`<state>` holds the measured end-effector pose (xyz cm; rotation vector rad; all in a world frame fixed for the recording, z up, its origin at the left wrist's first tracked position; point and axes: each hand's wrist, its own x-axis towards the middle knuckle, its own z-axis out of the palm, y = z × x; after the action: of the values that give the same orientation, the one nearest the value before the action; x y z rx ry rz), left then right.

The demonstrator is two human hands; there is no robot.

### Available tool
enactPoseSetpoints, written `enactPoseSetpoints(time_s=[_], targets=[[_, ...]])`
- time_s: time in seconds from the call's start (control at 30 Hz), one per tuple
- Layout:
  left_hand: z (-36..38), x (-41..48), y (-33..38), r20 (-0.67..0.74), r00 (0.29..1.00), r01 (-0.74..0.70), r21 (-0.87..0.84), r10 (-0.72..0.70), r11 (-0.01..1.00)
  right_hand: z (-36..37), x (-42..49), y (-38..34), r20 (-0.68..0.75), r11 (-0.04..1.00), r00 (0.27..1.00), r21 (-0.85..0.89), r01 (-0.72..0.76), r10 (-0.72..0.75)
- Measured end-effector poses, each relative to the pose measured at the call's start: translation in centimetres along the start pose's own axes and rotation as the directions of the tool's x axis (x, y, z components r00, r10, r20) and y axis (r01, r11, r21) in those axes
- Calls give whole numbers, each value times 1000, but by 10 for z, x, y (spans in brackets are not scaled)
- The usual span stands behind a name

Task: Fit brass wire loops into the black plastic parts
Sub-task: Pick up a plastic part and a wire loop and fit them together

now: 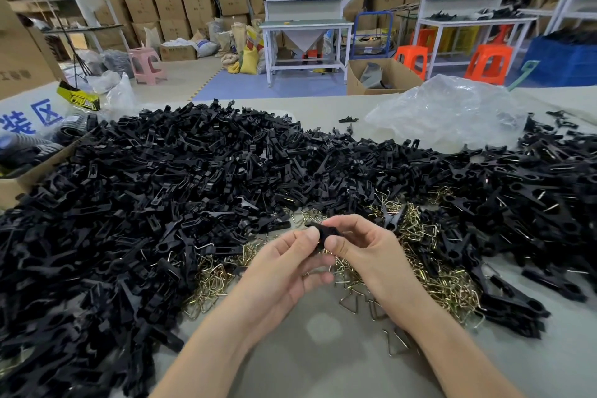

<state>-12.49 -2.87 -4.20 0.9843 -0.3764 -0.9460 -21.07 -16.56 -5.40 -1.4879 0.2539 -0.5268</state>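
Observation:
My left hand [284, 265] and my right hand [365, 245] meet over the table's middle, both pinching one small black plastic part [323, 234] between thumbs and fingers. Whether a wire loop is in it is hidden by my fingers. Under and behind my hands lies a heap of brass wire loops [429, 271]. A huge pile of black plastic parts [181, 178] covers the left and centre of the table. More black parts [533, 191], some showing wire, spread to the right.
A crumpled clear plastic bag [449, 110] lies at the back right of the grey table [316, 365]. A cardboard box [22, 178] sits at the left edge. Several loose wire loops [350, 302] lie near my wrists. Workbenches, stools and stacked cartons stand beyond.

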Motion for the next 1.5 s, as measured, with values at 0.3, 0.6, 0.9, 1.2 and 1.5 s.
enactPoseSetpoints(time_s=[0.3, 0.6, 0.9, 1.2, 1.5], targets=[[-9, 1, -3, 51, 999, -14, 65, 11, 998, 1, -3, 0, 152, 998, 988, -71, 3, 8], [-3, -2, 1, 97, 995, 2, -29, 1, 1000, -2, -4, -4, 157, 998, 987, 48, -32, 24], [-3, -2, -3, 101, 995, 21, 24, -23, 999, -2, -6, -6, 195, 996, 977, 20, -92, 86], [0, 0, -5, 146, 989, 15, 150, -37, 989, 1, -10, -4, 149, 996, 988, -88, -32, 45], [2, 0, -9, 127, 992, -29, 182, 6, 983, 0, -9, -7, 191, 997, 979, -44, -65, 72]])
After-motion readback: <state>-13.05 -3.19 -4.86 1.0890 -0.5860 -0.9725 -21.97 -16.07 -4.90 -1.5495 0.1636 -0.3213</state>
